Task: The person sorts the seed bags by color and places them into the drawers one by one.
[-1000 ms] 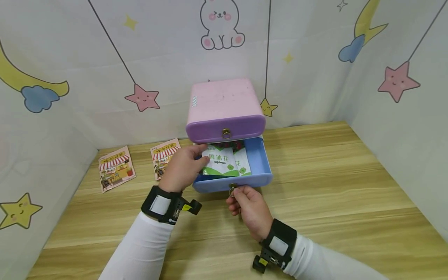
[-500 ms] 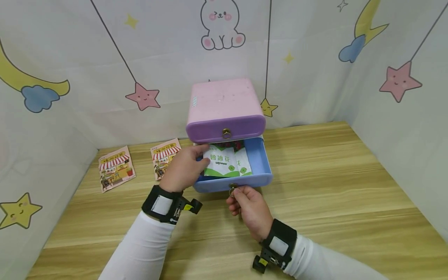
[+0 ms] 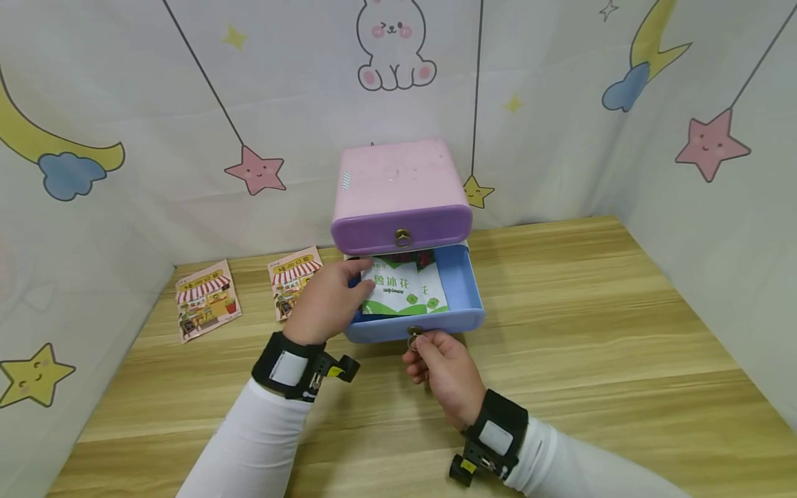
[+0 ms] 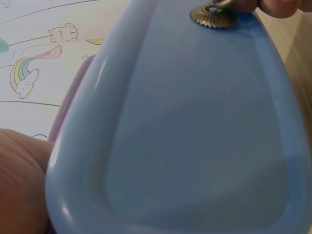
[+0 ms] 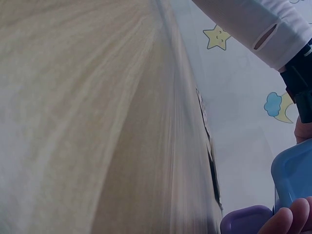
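A blue drawer [image 3: 457, 321] stands pulled out of the lower part of a small pink-and-purple drawer box [image 3: 395, 180]. Inside it lie two overlapping white-and-green packets, the front packet [image 3: 389, 296] and a second packet [image 3: 434, 289] to its right. My left hand [image 3: 330, 297] reaches over the drawer's left side, thumb and index finger fairly straight at the front packet's left edge. Its other fingers are hidden. With thumb and fingers, my right hand [image 3: 445, 370] pinches the brass ring pull [image 3: 413, 342] on the drawer front; the left wrist view shows the pull's ribbed base [image 4: 213, 18].
Two pink packets with striped awnings lie left of the box: one packet [image 3: 207, 301] farther out, another packet [image 3: 285, 287] partly behind my left hand. The purple upper drawer [image 3: 367, 234] is pushed in. Printed cloth walls [image 3: 542, 159] surround the wooden table [image 3: 591, 332].
The front packet has shifted slightly right and settled flatter in the drawer. My left thumb and index finger have moved slightly with it. My right hand keeps its place on the ring pull.
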### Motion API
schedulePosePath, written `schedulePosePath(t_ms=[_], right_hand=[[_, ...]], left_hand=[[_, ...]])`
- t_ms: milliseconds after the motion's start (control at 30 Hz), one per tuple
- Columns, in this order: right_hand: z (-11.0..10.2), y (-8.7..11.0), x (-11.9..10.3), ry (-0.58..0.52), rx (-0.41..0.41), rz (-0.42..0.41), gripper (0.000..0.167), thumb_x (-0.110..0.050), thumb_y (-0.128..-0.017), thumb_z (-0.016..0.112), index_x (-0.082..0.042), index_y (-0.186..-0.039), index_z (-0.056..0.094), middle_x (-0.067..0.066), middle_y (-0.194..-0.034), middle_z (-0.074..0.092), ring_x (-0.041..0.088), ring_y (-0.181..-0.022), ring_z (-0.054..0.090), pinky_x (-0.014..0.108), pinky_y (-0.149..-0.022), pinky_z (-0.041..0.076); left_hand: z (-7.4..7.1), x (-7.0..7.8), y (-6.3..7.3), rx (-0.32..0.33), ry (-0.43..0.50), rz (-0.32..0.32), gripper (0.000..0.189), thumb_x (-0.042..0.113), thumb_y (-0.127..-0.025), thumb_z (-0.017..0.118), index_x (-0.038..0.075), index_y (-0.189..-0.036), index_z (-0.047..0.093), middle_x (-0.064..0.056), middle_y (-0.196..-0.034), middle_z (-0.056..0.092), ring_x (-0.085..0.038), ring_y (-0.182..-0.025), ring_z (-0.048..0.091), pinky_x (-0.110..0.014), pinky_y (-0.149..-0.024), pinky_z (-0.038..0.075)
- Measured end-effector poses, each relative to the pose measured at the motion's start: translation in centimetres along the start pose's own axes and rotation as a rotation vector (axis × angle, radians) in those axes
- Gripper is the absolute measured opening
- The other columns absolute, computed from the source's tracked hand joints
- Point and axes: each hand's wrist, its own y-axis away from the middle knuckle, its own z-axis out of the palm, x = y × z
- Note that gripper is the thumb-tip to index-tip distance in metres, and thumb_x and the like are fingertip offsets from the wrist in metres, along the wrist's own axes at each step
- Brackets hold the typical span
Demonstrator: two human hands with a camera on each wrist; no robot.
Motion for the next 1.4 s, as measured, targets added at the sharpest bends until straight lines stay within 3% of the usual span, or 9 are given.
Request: schedulePosePath(t_ms=[400,533,667,900,1033,1100,1167,1267,1400], right_hand=[[0.0,-0.1,0.0,-0.006,-0.003,0.006,0.023,-0.015,-0.112,0.045,0.001,-0.105,0.061,0.003,-0.090,0.068,0.015,-0.078,0.062,0.028,-0.071,0.053],[-0.1,-0.1,0.0,-0.008,-0.004,0.008,0.023,-0.015,-0.112,0.045,0.001,-0.106,0.061,0.004,-0.090,0.068,0.015,-0.078,0.062,0.028,-0.071,0.053],[0.0,-0.1,0.0,-0.006,-0.001,0.008,0.023,-0.015,-0.112,0.046,0.001,-0.105,0.061,0.004,-0.090,0.068,0.015,-0.078,0.062,0.028,-0.071,0.054],[0.0,-0.1,0.0,-0.009,-0.001,0.007,0.022,-0.014,-0.112,0.046,0.001,-0.105,0.061,0.003,-0.089,0.068,0.015,-0.078,0.062,0.028,-0.071,0.054],[0.0,-0.1,0.0,-0.010,-0.002,0.004,0.022,-0.014,-0.112,0.046,0.001,-0.105,0.061,0.003,-0.089,0.068,0.015,-0.078,0.062,0.028,-0.070,0.054],[0.0,-0.1,0.0,-0.012,-0.002,0.003,0.022,-0.014,-0.112,0.046,0.001,-0.105,0.061,0.003,-0.089,0.068,0.015,-0.077,0.062,0.028,-0.070,0.054],[0.0,-0.1,0.0,-0.013,-0.001,0.002,0.022,-0.014,-0.111,0.046,0.001,-0.105,0.061,0.003,-0.088,0.068,0.015,-0.077,0.062,0.028,-0.070,0.054],[0.0,-0.1,0.0,-0.011,0.000,0.001,0.022,-0.014,-0.111,0.046,0.001,-0.105,0.061,0.003,-0.089,0.068,0.015,-0.077,0.062,0.028,-0.070,0.054],[0.0,0.0,0.0,-0.006,0.001,0.000,0.022,-0.014,-0.111,0.046,0.002,-0.105,0.061,0.003,-0.089,0.068,0.015,-0.078,0.062,0.028,-0.070,0.054]], left_hand=[[0.0,0.5,0.4,0.025,-0.023,-0.007,0.049,0.026,-0.106,0.060,0.008,-0.151,0.057,-0.010,-0.155,0.057,-0.025,-0.115,0.061,-0.041,-0.093,0.050],[0.0,0.7,0.5,0.038,-0.048,-0.003,0.049,0.027,-0.106,0.061,0.008,-0.151,0.057,-0.011,-0.153,0.059,-0.026,-0.102,0.064,-0.037,-0.081,0.050],[0.0,0.8,0.6,0.051,-0.063,-0.005,0.049,0.028,-0.106,0.061,0.009,-0.152,0.057,-0.011,-0.152,0.060,-0.026,-0.099,0.065,-0.035,-0.073,0.048],[-0.2,1.1,0.9,0.067,-0.078,-0.001,0.049,0.028,-0.107,0.060,0.009,-0.152,0.057,-0.013,-0.156,0.055,-0.028,-0.114,0.063,-0.042,-0.090,0.051],[-0.2,1.3,1.1,0.073,-0.090,0.011,0.050,0.028,-0.106,0.061,0.009,-0.152,0.056,-0.012,-0.149,0.061,-0.022,-0.080,0.064,-0.038,-0.070,0.051],[-0.2,1.4,1.2,0.070,-0.098,0.013,0.051,0.029,-0.106,0.061,0.009,-0.153,0.056,-0.013,-0.138,0.067,-0.018,-0.058,0.052,-0.036,-0.057,0.045],[-0.2,1.5,1.3,0.063,-0.101,0.010,0.051,0.030,-0.107,0.060,0.008,-0.153,0.055,-0.015,-0.125,0.070,-0.017,-0.047,0.040,-0.035,-0.051,0.041],[-0.2,1.7,1.5,0.071,-0.118,0.017,0.051,0.032,-0.107,0.058,0.009,-0.153,0.056,-0.016,-0.126,0.072,-0.018,-0.055,0.049,-0.035,-0.056,0.044],[-0.3,1.7,1.6,0.103,-0.127,0.036,0.049,0.033,-0.108,0.056,0.010,-0.151,0.058,-0.014,-0.145,0.065,-0.023,-0.088,0.063,-0.036,-0.070,0.048]])
